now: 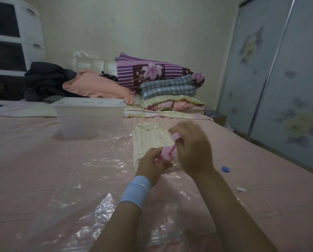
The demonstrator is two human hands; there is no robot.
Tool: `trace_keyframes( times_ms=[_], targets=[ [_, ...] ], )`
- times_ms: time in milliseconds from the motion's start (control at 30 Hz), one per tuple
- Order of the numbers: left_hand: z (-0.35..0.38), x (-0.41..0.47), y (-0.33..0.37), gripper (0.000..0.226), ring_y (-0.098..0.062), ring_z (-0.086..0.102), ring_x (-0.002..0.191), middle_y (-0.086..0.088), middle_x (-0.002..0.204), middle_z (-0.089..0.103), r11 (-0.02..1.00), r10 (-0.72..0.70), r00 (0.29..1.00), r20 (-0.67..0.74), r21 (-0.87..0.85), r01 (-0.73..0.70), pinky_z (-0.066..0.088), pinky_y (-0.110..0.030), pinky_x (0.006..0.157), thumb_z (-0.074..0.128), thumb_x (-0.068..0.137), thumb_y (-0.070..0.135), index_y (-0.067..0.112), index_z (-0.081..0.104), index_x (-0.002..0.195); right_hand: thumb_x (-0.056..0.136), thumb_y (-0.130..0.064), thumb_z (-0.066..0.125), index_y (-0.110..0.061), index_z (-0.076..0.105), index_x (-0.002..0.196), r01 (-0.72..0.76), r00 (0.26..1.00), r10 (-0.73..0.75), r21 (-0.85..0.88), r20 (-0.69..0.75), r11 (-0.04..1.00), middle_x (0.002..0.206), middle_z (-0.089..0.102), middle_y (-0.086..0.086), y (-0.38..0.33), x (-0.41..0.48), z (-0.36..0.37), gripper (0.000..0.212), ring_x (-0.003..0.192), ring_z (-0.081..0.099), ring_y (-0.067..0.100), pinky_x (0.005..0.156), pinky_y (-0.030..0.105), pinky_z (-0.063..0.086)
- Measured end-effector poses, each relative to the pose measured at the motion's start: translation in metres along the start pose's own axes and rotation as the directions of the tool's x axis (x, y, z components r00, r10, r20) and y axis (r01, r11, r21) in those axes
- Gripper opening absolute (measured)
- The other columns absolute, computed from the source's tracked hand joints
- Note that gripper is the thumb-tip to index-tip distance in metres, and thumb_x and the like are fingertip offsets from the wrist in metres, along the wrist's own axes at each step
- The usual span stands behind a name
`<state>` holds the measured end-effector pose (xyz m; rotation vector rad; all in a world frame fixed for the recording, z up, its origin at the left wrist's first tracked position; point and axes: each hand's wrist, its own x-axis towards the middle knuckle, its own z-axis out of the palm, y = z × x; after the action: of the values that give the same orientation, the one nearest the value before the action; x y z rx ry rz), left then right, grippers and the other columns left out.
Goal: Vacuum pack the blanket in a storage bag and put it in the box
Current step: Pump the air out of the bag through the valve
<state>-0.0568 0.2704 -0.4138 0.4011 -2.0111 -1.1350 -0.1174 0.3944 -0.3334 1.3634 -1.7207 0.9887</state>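
Your left hand (152,163) grips the body of the pink hand pump (167,154), and your right hand (192,144) closes around its handle (the rod is pulled out). Both are over the cream blanket (148,140), which lies shrunk inside the clear storage bag (90,179) in the middle of the bed (24,142). Near the bed's far edge stands the translucent box (90,119), its lid on.

Single head-worn wide-angle view, looking forward and down across the bed (43,160), close over both forearms, wall and wardrobe (279,88) beyond.
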Motion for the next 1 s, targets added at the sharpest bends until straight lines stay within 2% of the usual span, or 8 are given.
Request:
trace_keyframes(
  times_ms=[67, 133, 367, 467, 633, 700, 867, 1000],
  targets=[
    [0.002, 0.000, 0.002, 0.034, -0.012, 0.058, 0.087, 0.003, 0.100, 0.061, 1.000, -0.005, 1.000, 0.007, 0.019, 0.004, 0.048, -0.018, 0.079, 0.076, 0.076, 0.013, 0.029, 0.066, 0.104, 0.088, -0.033, 0.030, -0.019, 0.068, 0.103, -0.099, 0.961, 0.109, -0.051, 0.253, 0.994, 0.107, 0.062, -0.002, 0.009, -0.021, 0.015, 0.042, 0.090, 0.059, 0.021, 0.069, 0.033, 0.047],
    [0.005, -0.001, 0.002, 0.031, -0.012, 0.058, 0.084, 0.002, 0.098, 0.060, 0.999, -0.006, 1.000, 0.002, 0.036, 0.006, 0.048, -0.019, 0.078, 0.075, 0.077, 0.014, 0.028, 0.065, 0.102, 0.084, -0.037, 0.028, -0.019, 0.069, 0.104, -0.113, 0.938, 0.126, -0.059, 0.322, 0.992, 0.107, 0.062, -0.002, 0.012, -0.023, 0.017, 0.049, 0.090, 0.059, 0.022, 0.067, 0.029, 0.041],
    [-0.003, 0.001, -0.003, 0.046, -0.005, 0.057, 0.097, 0.010, 0.107, 0.060, 0.999, -0.021, 1.000, -0.021, -0.047, 0.020, 0.047, -0.019, 0.088, 0.078, 0.076, 0.012, 0.037, 0.063, 0.112, 0.099, -0.014, 0.045, -0.005, 0.068, 0.105, 0.110, 0.984, -0.093, 0.107, -0.153, 0.988, 0.101, 0.066, 0.008, -0.016, 0.034, -0.043, 0.026, 0.092, 0.062, 0.021, 0.081, 0.030, 0.054],
    [0.000, 0.001, -0.004, 0.046, -0.007, 0.058, 0.098, 0.008, 0.108, 0.060, 0.999, -0.005, 1.000, -0.017, -0.032, 0.005, 0.048, -0.019, 0.087, 0.078, 0.076, 0.014, 0.040, 0.062, 0.110, 0.099, -0.012, 0.042, -0.003, 0.069, 0.111, 0.083, 0.977, -0.060, 0.105, -0.202, 0.991, 0.105, 0.066, 0.009, -0.012, 0.028, -0.026, 0.031, 0.097, 0.061, 0.022, 0.084, 0.028, 0.052],
    [0.005, 0.000, -0.003, 0.031, -0.015, 0.061, 0.091, 0.005, 0.101, 0.061, 1.000, -0.014, 1.000, 0.002, -0.004, 0.014, 0.052, -0.030, 0.086, 0.074, 0.079, 0.015, 0.027, 0.064, 0.106, 0.089, -0.021, 0.038, -0.012, 0.069, 0.112, -0.161, 0.948, 0.133, 0.075, 0.290, 0.984, 0.109, 0.061, 0.003, 0.011, -0.026, 0.023, 0.040, 0.100, 0.057, 0.023, 0.082, 0.031, 0.048],
    [0.005, -0.001, -0.002, 0.028, -0.014, 0.061, 0.089, 0.004, 0.100, 0.062, 1.000, -0.014, 1.000, -0.002, 0.005, 0.014, 0.053, -0.028, 0.084, 0.073, 0.080, 0.015, 0.025, 0.064, 0.104, 0.087, -0.029, 0.033, -0.012, 0.070, 0.108, -0.148, 0.934, 0.121, 0.056, 0.337, 0.987, 0.106, 0.063, 0.003, 0.011, -0.022, 0.019, 0.046, 0.096, 0.057, 0.022, 0.081, 0.035, 0.049],
    [-0.002, 0.002, -0.004, 0.048, -0.005, 0.060, 0.101, 0.009, 0.111, 0.063, 0.994, -0.034, 0.999, -0.024, -0.101, 0.031, 0.048, -0.021, 0.090, 0.078, 0.075, 0.010, 0.035, 0.064, 0.114, 0.093, -0.020, 0.040, -0.009, 0.069, 0.099, 0.054, 0.998, -0.057, 0.138, 0.022, 0.989, 0.096, 0.066, 0.005, -0.013, 0.026, -0.030, 0.032, 0.089, 0.060, 0.023, 0.078, 0.039, 0.053],
    [-0.003, 0.001, -0.006, 0.050, -0.005, 0.058, 0.102, 0.010, 0.112, 0.061, 0.995, -0.037, 0.999, 0.000, -0.091, 0.037, 0.045, -0.013, 0.087, 0.078, 0.075, 0.010, 0.040, 0.061, 0.112, 0.098, -0.008, 0.048, -0.001, 0.070, 0.103, 0.143, 0.964, -0.111, 0.116, -0.243, 0.983, 0.098, 0.068, 0.011, -0.019, 0.039, -0.035, 0.024, 0.093, 0.063, 0.025, 0.083, 0.033, 0.054]
  ],
)
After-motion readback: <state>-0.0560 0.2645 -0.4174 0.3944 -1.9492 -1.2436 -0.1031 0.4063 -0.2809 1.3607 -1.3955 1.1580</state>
